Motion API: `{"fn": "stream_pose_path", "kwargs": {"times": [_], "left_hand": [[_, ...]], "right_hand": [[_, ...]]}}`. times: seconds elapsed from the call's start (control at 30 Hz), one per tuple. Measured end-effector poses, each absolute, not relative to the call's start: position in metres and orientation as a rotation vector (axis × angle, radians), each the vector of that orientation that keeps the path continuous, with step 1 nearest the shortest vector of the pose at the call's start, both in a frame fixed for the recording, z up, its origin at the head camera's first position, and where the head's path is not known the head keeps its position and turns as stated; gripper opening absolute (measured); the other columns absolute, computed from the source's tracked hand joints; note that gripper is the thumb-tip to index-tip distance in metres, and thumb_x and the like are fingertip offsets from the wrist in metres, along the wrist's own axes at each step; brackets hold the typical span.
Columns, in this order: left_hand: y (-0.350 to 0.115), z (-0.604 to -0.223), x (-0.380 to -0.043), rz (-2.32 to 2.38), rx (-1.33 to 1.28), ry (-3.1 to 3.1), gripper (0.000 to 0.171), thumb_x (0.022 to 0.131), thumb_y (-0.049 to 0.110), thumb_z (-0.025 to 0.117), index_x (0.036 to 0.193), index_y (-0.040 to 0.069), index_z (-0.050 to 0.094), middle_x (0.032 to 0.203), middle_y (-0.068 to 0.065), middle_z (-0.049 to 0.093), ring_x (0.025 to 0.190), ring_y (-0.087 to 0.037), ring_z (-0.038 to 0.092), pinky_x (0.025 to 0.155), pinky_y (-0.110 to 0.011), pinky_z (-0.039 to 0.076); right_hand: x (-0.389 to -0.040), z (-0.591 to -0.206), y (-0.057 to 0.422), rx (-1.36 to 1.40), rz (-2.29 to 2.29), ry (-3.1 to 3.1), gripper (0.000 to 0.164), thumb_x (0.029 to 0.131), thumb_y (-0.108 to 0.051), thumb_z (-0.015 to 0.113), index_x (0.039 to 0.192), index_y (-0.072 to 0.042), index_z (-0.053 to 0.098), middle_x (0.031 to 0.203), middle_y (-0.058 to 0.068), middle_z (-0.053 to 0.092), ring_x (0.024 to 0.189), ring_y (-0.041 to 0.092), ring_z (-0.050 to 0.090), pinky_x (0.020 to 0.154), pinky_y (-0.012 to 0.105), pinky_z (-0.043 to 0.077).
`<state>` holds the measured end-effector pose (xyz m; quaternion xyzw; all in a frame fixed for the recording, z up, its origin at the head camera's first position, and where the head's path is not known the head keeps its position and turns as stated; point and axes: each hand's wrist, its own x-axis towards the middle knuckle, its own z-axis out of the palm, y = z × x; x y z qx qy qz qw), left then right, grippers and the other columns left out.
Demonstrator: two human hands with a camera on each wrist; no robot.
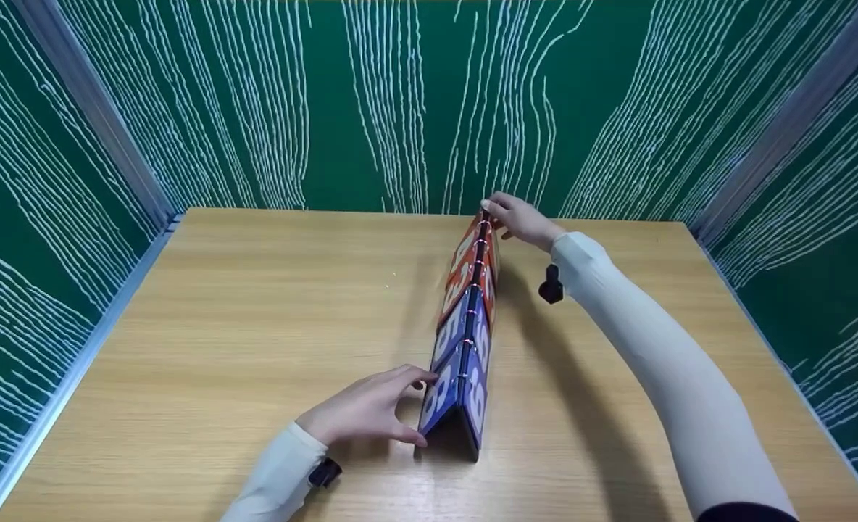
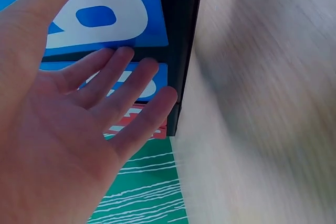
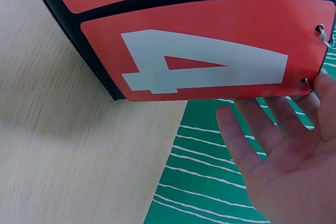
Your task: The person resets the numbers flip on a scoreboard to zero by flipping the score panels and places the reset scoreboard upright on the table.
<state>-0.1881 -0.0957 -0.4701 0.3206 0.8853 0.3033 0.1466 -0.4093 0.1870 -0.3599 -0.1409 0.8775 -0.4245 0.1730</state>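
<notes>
A flip scoreboard [image 1: 465, 348] stands like a tent on the table, with blue number cards toward me, red ones at the far end, and metal rings along its ridge. My left hand [image 1: 371, 406] is at the near end of its left side. Those fingers are spread beside the blue cards [image 2: 113, 17], with the thumb by the near lower corner. At the far end, my right hand [image 1: 523, 220] holds the top corner of the ridge. Its thumb is by a ring at the red card marked 4 [image 3: 210, 56], while the other fingers extend past the card's edge.
The wooden table [image 1: 277, 304] extends to both sides of the scoreboard. Green walls with white wavy lines [image 1: 385, 109] enclose its back and sides, with grey posts at the corners. Small black devices [image 1: 551, 284] hang at both wrists.
</notes>
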Motion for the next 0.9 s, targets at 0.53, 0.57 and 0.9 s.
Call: {"fn": "stream_pose_path", "kwargs": {"times": [0.53,0.57,0.9], "left_hand": [[-0.105,-0.467,-0.189,0.866,0.888,2.512,0.084,0.079,0.017,0.079,0.154,0.024,0.043,0.152,0.002,0.054,0.130,-0.020,0.061,0.110,-0.047,0.049],[-0.105,-0.468,-0.188,0.872,0.888,2.519,0.086,0.077,0.014,0.078,0.155,0.024,0.042,0.152,0.001,0.054,0.131,-0.021,0.060,0.109,-0.046,0.050],[-0.105,-0.473,-0.189,0.981,0.849,2.506,0.099,0.074,0.006,0.076,0.158,0.029,0.028,0.153,-0.009,0.052,0.135,-0.027,0.058,0.105,-0.045,0.053]], "right_hand": [[-0.411,-0.360,0.188,-0.410,-1.210,2.484,0.043,0.111,-0.036,0.033,0.134,-0.003,0.048,0.133,0.018,0.055,0.128,0.034,0.052,0.104,0.044,0.045],[-0.411,-0.360,0.188,-0.412,-1.209,2.484,0.044,0.111,-0.036,0.033,0.134,-0.002,0.048,0.134,0.018,0.054,0.129,0.034,0.052,0.104,0.044,0.045],[-0.427,-0.377,0.191,-0.403,-1.222,2.492,0.047,0.111,-0.036,0.033,0.138,-0.001,0.046,0.134,0.019,0.054,0.130,0.036,0.052,0.104,0.046,0.045]]}}
